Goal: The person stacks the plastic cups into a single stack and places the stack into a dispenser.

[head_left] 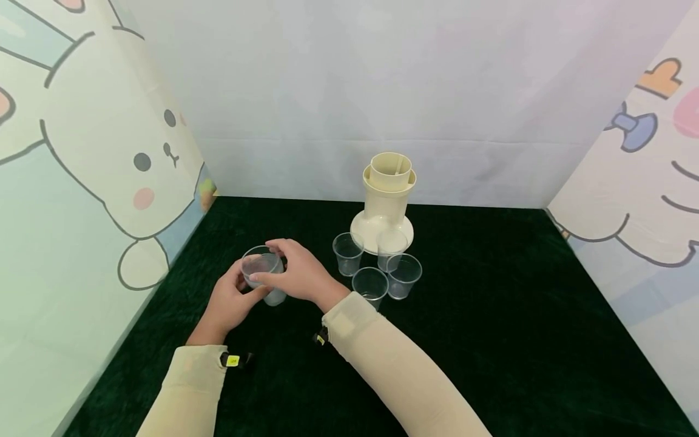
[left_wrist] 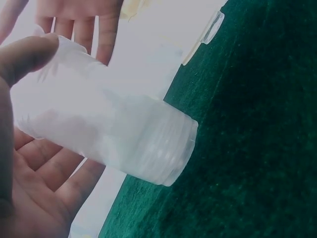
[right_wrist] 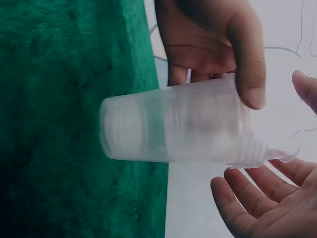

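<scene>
My left hand (head_left: pixel 226 303) holds a stack of clear plastic cups (head_left: pixel 275 297) above the cloth, left of centre. Its thumb (left_wrist: pixel 29 57) presses on the side near the rims in the left wrist view. Over the stack's mouth reaches my right hand (head_left: pixel 300 272), its fingers fairly straight beside the rims. In the right wrist view, one cup's rim (right_wrist: pixel 290 154) sticks out past the others near the right fingers (right_wrist: pixel 252 191), while the right thumb stands apart from it. Whether those fingers touch that rim I cannot tell.
Single clear cups stand right of my hands: one at left (head_left: pixel 347 255), one in front (head_left: pixel 371 283), one at right (head_left: pixel 405 276), another (head_left: pixel 392 243) behind. Beyond them rises a cream cylindrical holder (head_left: pixel 384 206) on a round base. Dark green cloth (head_left: pixel 519 315) covers the table; printed curtains surround it.
</scene>
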